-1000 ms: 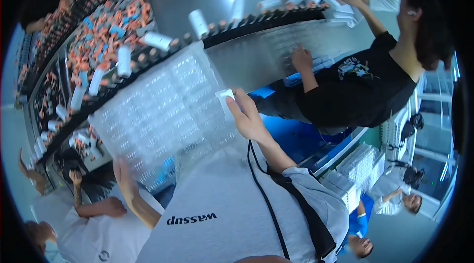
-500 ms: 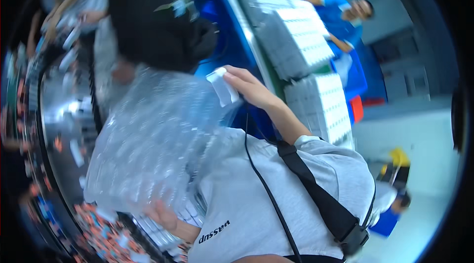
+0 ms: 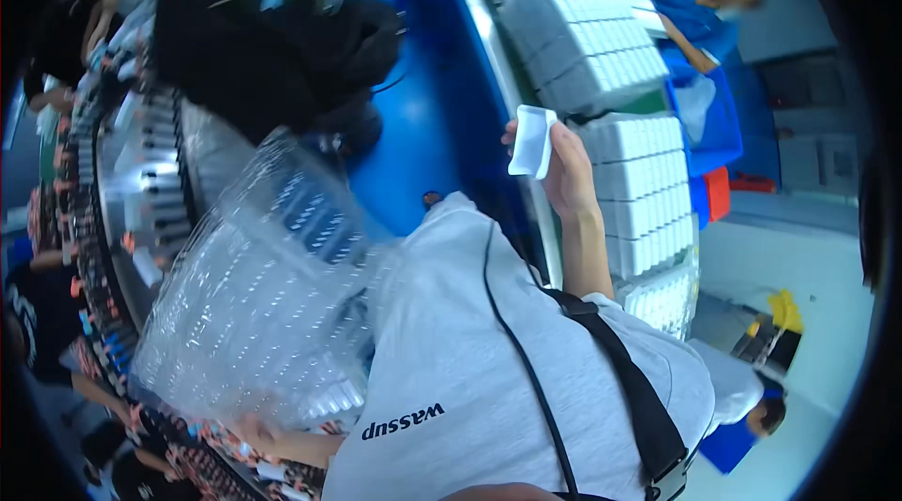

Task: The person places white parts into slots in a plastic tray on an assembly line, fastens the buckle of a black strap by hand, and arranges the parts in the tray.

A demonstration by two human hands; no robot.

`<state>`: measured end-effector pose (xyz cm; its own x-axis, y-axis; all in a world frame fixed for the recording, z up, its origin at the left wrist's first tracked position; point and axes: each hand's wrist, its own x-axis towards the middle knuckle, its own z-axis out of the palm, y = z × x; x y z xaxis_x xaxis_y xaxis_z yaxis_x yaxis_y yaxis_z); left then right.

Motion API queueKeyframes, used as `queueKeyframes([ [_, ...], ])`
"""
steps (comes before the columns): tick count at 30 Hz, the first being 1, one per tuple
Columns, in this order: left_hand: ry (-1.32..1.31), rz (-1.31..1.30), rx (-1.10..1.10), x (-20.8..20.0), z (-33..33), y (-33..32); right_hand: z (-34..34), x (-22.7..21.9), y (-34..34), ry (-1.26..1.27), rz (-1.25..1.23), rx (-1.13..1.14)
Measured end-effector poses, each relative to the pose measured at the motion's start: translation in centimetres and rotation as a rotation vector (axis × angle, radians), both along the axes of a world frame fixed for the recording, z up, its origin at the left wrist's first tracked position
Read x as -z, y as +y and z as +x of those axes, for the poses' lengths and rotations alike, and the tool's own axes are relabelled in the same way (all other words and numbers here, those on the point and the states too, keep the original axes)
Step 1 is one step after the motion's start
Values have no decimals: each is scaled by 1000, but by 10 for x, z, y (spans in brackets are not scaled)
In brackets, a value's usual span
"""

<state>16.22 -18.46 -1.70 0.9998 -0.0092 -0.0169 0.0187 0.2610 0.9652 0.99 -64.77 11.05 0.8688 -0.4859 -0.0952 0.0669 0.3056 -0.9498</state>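
Note:
In my right hand (image 3: pixel 568 163), on the right, a small white scoop-shaped plastic piece (image 3: pixel 534 142) is pinched between thumb and fingers, its hollow side showing. The hand is beside the bench with the stacked white trays, apart from them. My left hand (image 3: pixel 256 430), low at the left, grips the lower edge of a large clear plastic tray (image 3: pixel 254 313) with rows of moulded pockets; its fingers are partly seen through the plastic. The tray leans against my grey shirt, and it may be several nested sheets; I cannot tell.
Tall stacks of white pocketed trays (image 3: pixel 597 40) stand on a green-topped bench at the right. A conveyor (image 3: pixel 122 191) curves along the left with many small parts and several people. A person in blue (image 3: pixel 695 12) is behind the stacks. Someone in black (image 3: pixel 254 50) is ahead.
My right hand has moved right with the white piece, out from beside the clear tray to the bench edge. The clear tray has shifted down and left, still in my left hand. The view has shifted.

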Motion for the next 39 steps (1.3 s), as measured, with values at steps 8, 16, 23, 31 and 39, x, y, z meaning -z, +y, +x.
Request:
queueKeyframes([
  [8, 14, -307, 844, -33, -1, -224, -173, -58, -71, -974, 904, 350],
  [16, 100, -995, 1450, -51, -66, -615, -162, -107, -85, -685, -721, 928],
  [23, 952, -1487, 1923, -181, -226, -777, -117, -111, -50, -594, -456, 459],
  [31, 499, -1143, 1596, -152, -177, -727, -124, -112, -57, -238, -537, 222],
  [39, 101, -264, 1080, -38, -110, -694, -91, -90, -98, -145, -432, 40],
])
